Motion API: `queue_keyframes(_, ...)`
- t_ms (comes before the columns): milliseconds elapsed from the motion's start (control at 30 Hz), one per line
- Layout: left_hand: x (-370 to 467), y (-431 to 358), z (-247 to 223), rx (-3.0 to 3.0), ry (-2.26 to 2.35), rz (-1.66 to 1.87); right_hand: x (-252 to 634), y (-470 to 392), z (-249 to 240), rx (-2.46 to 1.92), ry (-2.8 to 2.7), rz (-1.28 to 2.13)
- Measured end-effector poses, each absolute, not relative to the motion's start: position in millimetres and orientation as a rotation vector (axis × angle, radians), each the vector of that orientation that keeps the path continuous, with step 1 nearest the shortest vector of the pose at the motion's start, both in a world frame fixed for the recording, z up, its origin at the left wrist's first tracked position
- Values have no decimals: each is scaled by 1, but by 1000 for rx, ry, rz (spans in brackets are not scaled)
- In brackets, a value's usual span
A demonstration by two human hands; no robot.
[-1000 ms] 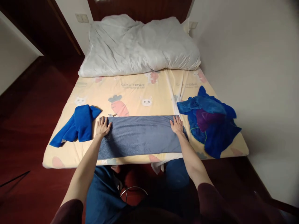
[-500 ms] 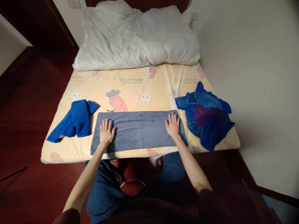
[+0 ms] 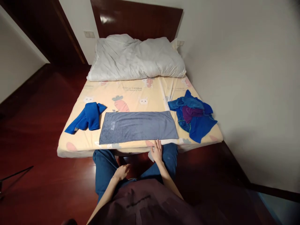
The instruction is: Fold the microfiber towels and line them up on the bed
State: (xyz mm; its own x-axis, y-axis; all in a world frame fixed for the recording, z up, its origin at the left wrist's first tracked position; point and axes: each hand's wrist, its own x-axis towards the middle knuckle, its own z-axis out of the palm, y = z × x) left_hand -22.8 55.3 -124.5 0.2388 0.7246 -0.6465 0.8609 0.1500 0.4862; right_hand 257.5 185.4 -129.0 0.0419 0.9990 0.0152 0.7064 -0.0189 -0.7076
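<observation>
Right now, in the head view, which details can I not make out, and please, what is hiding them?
- Lettering on the gray-blue towel: head view, too small to read surely.
- Number of pieces in the cloth pile: head view, upper folds cover lower ones.
- Far end of the black rod: head view, cut off by the left edge.
- Whether the right hand touches the towel: head view, too small to tell.

Left hand (image 3: 122,172) low and close in, fingers loosely bent and turned inward, right hand (image 3: 157,152) farther forward, back upward, fingers extended and slightly parted, left forearm (image 3: 106,195) and right forearm (image 3: 169,180) bare, both slanting inward
</observation>
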Motion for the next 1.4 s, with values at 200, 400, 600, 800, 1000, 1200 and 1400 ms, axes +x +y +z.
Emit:
queue_keyframes(200,-13,53,-114,1620,1468,-211,215,157,-120,-1605,-1318,1097)
queue_keyframes(400,-17,52,-109,1605,1458,-116,168,158,-114,-1345,-716,1559)
queue_keyframes(600,-18,51,-117,1645,1471,-127,149,173,-105,-1196,-425,1666)
queue_keyframes(800,-20,52,-129,1674,1468,-140,138,192,-106,-1153,-333,1686)
queue_keyframes(1000,-22,50,-136,1653,1453,-119,133,191,-112,-1146,-358,1650)
queue_keyframes(1200,-20,67,-128,1652,1417,-20,136,175,-119,-1217,-350,1576)
queue_keyframes(1400,-32,171,-73,1722,1264,241,134,178,-121,-1243,-326,1526)
